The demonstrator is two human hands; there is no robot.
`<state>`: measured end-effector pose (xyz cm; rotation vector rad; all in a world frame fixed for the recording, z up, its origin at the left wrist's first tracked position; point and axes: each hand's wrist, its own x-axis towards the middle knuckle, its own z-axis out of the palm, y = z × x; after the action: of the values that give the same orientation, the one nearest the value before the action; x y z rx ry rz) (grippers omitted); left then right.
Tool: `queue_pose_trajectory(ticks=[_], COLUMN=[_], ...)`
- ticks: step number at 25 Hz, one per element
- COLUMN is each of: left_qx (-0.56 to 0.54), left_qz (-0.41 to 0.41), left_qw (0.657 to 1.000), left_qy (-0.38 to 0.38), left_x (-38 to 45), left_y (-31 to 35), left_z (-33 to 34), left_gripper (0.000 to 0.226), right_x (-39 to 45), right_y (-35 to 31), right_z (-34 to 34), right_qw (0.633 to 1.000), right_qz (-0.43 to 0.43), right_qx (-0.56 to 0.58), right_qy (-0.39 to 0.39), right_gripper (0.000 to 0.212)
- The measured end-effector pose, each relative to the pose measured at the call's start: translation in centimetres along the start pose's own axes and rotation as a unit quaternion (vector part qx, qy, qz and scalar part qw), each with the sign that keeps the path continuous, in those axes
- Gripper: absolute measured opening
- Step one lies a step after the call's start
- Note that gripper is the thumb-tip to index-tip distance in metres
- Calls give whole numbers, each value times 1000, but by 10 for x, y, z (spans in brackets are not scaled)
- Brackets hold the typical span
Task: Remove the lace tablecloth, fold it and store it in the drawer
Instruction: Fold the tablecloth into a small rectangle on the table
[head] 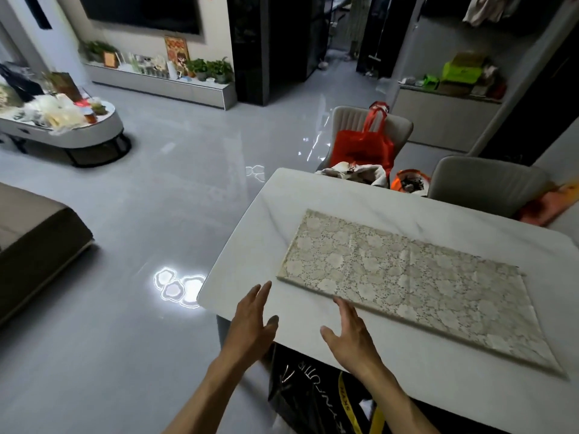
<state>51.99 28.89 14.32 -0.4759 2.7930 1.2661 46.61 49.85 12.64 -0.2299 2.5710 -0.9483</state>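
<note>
Both hands are open and empty: the left hand (250, 321) hovers over the near corner of the white table (313, 195), fingers spread, and the right hand (351, 333) has its fingertips just at the near edge of the lace tablecloth (416, 283). The cloth lies folded into a long flat strip across the tabletop. Two grey chairs (488, 180) stand at the far side, one holding a red bag (363, 145). A black bag (307, 389) sits below the table's near edge.

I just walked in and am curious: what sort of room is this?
Most likely a home's open living and dining room: a white dining table with padded chairs, a sofa, and a wall-mounted TV over a low cabinet.
</note>
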Motion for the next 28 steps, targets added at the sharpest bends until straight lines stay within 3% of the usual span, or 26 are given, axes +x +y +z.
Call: queue_pose_trajectory(ticks=[8,16,22,28], left_qx=[7,-20,21,117], left_qz=[98,201,273,285], left_qw=[992,957,917,881], left_qy=[-84,-209,-291,-358], left_x=[93,171,263,360], left_y=[-39,-101,-92,-99], left_z=[-60,-148,-137,-107], left_gripper=[71,68,67,66], right_x=[45,45,89,175], right_y=[-64,-164,-163,-149], right_z=[31,91,133,173], right_qw=[995,972,938,885], right_qz=[83,193,275,353], right_qx=[3,59,114,231], right_qy=[53,120,178,195], right_gripper=[70,70,71,68])
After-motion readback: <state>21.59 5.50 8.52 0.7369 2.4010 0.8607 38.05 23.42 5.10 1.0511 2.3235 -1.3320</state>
